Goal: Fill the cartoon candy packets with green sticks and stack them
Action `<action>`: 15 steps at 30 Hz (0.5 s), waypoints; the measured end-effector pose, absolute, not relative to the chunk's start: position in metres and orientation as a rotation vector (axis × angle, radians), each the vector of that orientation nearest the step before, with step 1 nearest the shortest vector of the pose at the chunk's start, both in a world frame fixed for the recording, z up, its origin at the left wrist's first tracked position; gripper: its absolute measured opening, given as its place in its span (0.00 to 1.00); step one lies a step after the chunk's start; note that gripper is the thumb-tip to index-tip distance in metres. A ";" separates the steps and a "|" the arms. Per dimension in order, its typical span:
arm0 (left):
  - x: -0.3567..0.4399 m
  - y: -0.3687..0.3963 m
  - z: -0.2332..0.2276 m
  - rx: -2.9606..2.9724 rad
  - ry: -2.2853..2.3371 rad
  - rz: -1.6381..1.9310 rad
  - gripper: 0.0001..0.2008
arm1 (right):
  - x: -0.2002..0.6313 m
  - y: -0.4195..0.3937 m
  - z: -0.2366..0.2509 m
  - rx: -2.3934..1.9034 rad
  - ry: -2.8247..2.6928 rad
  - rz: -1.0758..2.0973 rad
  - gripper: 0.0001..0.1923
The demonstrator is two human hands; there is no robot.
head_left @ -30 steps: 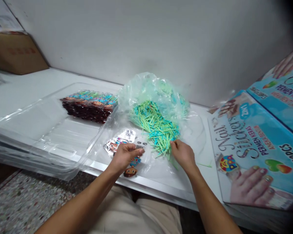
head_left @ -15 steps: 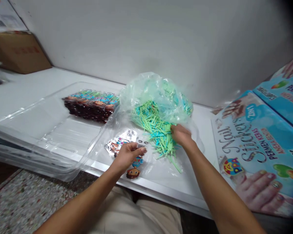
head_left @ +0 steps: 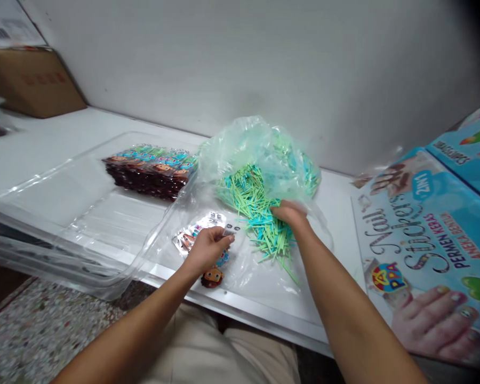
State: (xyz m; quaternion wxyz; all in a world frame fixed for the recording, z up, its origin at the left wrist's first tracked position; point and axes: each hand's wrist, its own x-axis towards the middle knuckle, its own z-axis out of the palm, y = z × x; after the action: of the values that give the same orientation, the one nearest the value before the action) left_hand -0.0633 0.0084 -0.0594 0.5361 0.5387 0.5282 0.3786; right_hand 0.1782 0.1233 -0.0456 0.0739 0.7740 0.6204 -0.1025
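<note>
My left hand [head_left: 210,248] pinches a small printed sachet [head_left: 214,276], whose cartoon head shows below the fingers and clear end above the thumb. Under and behind this hand lie silvery printed sachets [head_left: 184,241]. My right hand [head_left: 291,214] reaches into a loose heap of thin green and blue sticks [head_left: 260,226], its fingertips closed together at the heap's upper right side. Which sticks lie between them is hard to see. The heap spills from a clear plastic bag [head_left: 240,141], which holds more sticks at the back.
On the left a clear plastic tray [head_left: 84,213] holds a neat stack of filled sachets [head_left: 148,170]. A printed blue carton [head_left: 416,240] stands at the right. A brown cardboard box [head_left: 36,82] sits at the far left against the white wall [head_left: 232,58].
My right hand has shifted slightly left over the sticks. My left hand, still pinching the sachet, has moved a little left and up. The view has shifted slightly.
</note>
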 end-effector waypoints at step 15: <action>-0.055 0.045 -0.041 1.744 1.491 1.191 0.19 | 0.188 0.062 -0.026 1.954 2.261 -0.126 0.15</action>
State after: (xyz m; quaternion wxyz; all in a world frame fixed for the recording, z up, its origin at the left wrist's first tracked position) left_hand -0.0551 0.0451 -0.0413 0.2746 0.6486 0.5547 0.4430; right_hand 0.1885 0.0616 -0.0260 0.0751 0.6514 0.7539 -0.0419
